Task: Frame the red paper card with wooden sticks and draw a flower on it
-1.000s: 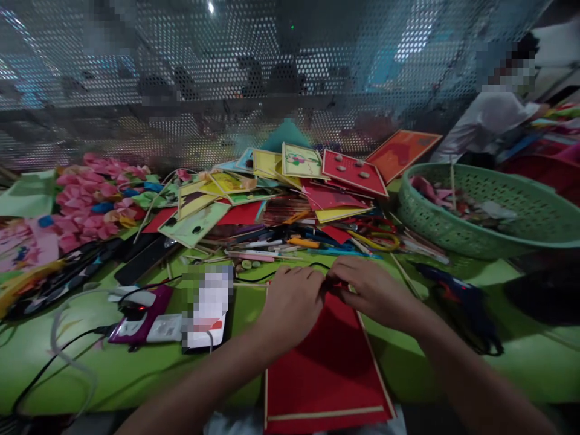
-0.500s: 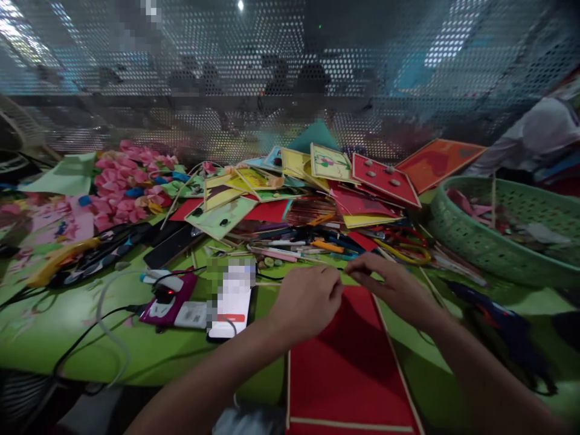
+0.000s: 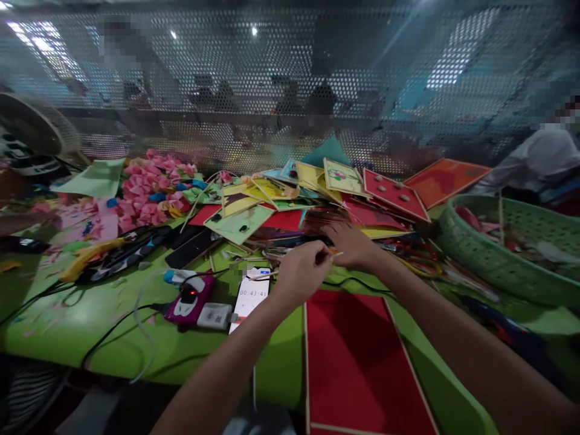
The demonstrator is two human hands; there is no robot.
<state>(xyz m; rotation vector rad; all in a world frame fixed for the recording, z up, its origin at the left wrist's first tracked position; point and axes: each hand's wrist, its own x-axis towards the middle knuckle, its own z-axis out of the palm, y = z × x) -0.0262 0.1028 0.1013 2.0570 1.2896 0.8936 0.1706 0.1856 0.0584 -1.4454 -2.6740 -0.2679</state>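
Observation:
My left hand (image 3: 304, 269) is closed in a pinch on a thin wooden stick (image 3: 336, 254), whose pale tip pokes out past the fingers. Farther forward, my right hand (image 3: 350, 241) stretches its fingers out flat over the clutter, by a brown bundle (image 3: 321, 221) that looks like thin sticks; its fingertips are partly hard to make out. Below both hands lies a red card (image 3: 357, 356) with pale stick strips along its edges.
Decorated cards (image 3: 344, 178) are piled at the back beside pink paper flowers (image 3: 154, 181). A green basket (image 3: 489, 260) stands right, near a dark glue gun (image 3: 512, 326). A lit phone (image 3: 252, 296), purple power adapter (image 3: 190, 299) and cables lie left. Another person's arm (image 3: 20, 222) shows far left.
My right hand has moved from above the red card forward to the pile. My left hand stays pinched near the card's far edge. The view has shifted slightly left.

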